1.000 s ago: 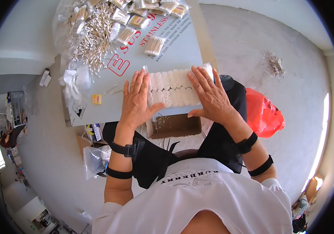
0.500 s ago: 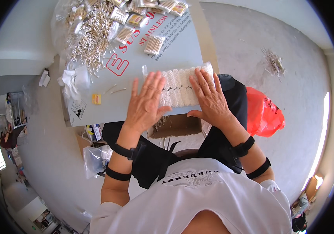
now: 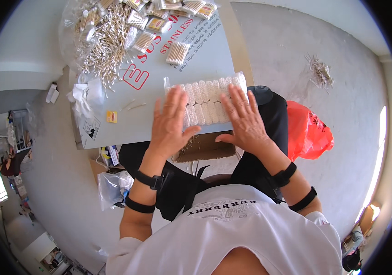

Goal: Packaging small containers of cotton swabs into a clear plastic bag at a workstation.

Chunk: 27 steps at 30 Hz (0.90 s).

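Observation:
A clear plastic pack of white cotton-tipped bundles in two rows (image 3: 208, 101) lies near the table's front edge. My left hand (image 3: 170, 123) rests on the pack's left end, its fingers stretched out and lying flat. Over its right part lies my right hand (image 3: 246, 120), fingers likewise extended and slightly apart. Neither hand is wrapped round anything. Beyond the pack sits a small bundle of cotton swabs (image 3: 177, 53). A yellow card (image 3: 111, 116) and a couple of loose swabs (image 3: 134, 106) are to the left of my left hand.
Loose cotton swabs (image 3: 109, 55) spill from a clear bag at the far left of the table (image 3: 150, 128), with several packed bundles (image 3: 159, 24) beside them. An open cardboard box (image 3: 209, 149) sits below the front edge. A red bag (image 3: 308, 130) stands at right.
My right hand has shifted slightly left and its fingers lie differently on the pack. My left hand stays almost where it was, flat at the left end.

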Each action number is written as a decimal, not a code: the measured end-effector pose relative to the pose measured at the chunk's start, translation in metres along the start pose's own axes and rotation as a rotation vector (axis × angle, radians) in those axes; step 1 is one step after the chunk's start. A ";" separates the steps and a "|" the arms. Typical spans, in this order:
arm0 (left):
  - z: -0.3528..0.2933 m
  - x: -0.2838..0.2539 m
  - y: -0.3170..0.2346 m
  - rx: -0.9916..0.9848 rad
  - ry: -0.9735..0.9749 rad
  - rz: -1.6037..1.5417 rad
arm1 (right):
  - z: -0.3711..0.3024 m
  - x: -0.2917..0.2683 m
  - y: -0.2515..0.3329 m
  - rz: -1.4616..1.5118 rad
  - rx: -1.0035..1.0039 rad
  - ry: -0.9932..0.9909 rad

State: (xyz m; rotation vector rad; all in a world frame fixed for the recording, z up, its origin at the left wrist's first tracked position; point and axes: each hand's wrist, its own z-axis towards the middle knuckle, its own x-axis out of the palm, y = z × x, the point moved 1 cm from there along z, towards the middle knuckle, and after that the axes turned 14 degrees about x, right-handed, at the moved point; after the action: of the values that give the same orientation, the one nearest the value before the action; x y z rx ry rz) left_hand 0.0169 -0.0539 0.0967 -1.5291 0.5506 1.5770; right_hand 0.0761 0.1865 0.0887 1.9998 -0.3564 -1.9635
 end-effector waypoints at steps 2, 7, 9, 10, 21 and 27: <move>-0.019 -0.005 0.013 -0.158 -0.118 -0.062 | -0.007 -0.011 -0.012 0.116 0.092 -0.077; -0.029 -0.013 0.029 -0.223 -0.076 -0.187 | 0.011 -0.020 -0.031 0.074 0.072 -0.004; -0.018 -0.012 0.037 -0.114 -0.075 -0.397 | 0.022 -0.019 -0.035 0.112 0.044 0.041; -0.014 -0.014 0.041 -0.117 -0.075 -0.397 | 0.027 -0.019 -0.037 0.140 0.044 0.059; -0.013 0.025 0.020 -0.243 -0.237 -0.239 | 0.032 -0.014 -0.016 0.204 0.096 -0.019; 0.062 0.009 -0.008 -0.082 -0.154 0.001 | 0.057 0.012 0.003 0.197 0.131 -0.248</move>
State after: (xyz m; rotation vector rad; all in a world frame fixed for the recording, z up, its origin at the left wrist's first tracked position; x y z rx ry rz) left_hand -0.0123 0.0024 0.0998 -1.4523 0.4055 1.7196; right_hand 0.0198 0.1759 0.0782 1.7185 -0.7302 -2.1095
